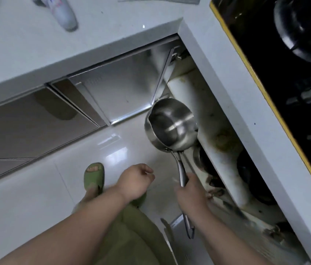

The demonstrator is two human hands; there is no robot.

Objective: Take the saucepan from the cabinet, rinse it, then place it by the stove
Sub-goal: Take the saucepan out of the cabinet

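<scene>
The saucepan is being held by its handle in the right hand, fingers clamped, outside the open cabinet at five o'clock. The left hand is hanging loosely curled, holding nothing. Rinsing is being awaited next, so the saucepan probably needs carrying to a sink, which is not being shown.

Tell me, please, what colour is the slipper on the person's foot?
Green; the slipper shows in the head view, on the white floor tiles.
</scene>
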